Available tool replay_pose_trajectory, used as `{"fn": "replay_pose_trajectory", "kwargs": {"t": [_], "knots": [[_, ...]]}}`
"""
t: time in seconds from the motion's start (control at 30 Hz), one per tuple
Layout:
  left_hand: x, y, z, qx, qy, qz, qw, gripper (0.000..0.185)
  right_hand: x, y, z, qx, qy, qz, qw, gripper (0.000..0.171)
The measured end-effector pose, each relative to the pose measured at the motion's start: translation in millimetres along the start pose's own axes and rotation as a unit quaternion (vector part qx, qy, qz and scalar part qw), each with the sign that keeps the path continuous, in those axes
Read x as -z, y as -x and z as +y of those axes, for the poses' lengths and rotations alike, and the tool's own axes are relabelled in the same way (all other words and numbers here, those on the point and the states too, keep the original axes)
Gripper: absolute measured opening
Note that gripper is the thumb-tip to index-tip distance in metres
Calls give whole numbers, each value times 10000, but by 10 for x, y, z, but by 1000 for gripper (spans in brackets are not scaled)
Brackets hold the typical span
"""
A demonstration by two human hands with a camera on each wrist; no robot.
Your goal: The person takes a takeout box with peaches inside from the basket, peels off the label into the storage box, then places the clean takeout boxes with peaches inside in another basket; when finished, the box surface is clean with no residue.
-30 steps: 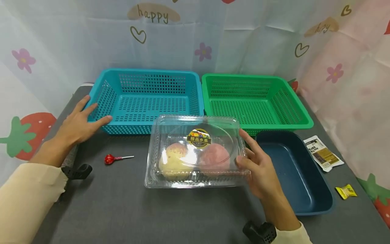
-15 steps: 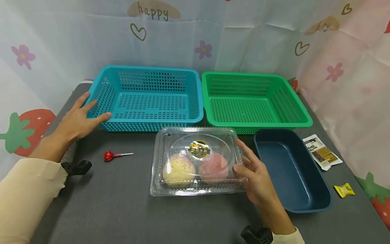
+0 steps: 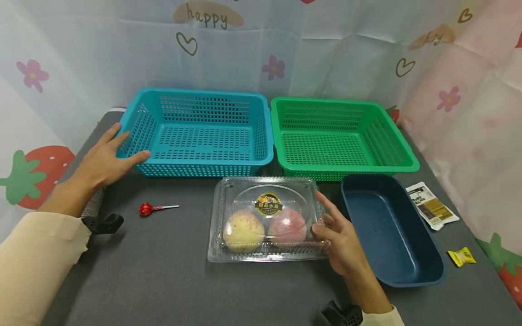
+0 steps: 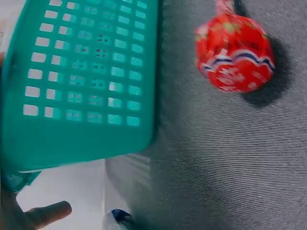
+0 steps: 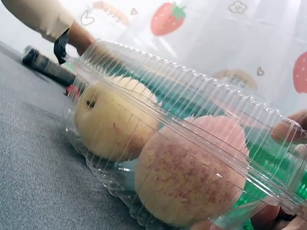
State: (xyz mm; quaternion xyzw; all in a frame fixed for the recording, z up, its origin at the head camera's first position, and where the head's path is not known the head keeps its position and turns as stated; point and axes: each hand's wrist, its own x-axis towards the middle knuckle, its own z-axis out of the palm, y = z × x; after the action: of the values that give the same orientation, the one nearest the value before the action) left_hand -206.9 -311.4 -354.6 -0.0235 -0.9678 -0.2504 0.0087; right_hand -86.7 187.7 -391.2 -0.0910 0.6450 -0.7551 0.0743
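The right hand (image 3: 341, 244) grips the clear box (image 3: 266, 222) at its three o'clock edge. The left hand (image 3: 105, 162), fingers spread, touches the blue basket (image 3: 204, 161) rim, at ten o'clock from the box. Inside sit a yellow fruit (image 3: 244, 232) and a pink fruit (image 3: 287, 226). Outward, the green basket (image 3: 346, 168) lies at one o'clock, a lollipop (image 3: 145, 209) at nine. The step seems to be handling the box; moving it calls for a firm, level hold. Whether its base meets the worktop (image 3: 171, 285) is unclear; the left wrist view crops the left hand.
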Motion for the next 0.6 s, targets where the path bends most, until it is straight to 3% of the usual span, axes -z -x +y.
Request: {"fn": "replay_pose_trajectory", "kwargs": {"t": [0.13,0.3,0.47,0.6], "knots": [[78,95,87,-42,-101,299,9995,90,5,-9,32,-36,37,4,10000,68],[166,345,332,-200,-35,1044,9943,83,33,-4,59,-52,202,30,9998,67],[131,624,581,-568,413,1629,9841,78,51,-6,84,18,311,-39,9995,66],[26,805,777,-833,953,1780,9759,73,51,-19,99,206,490,-76,9986,65]]}}
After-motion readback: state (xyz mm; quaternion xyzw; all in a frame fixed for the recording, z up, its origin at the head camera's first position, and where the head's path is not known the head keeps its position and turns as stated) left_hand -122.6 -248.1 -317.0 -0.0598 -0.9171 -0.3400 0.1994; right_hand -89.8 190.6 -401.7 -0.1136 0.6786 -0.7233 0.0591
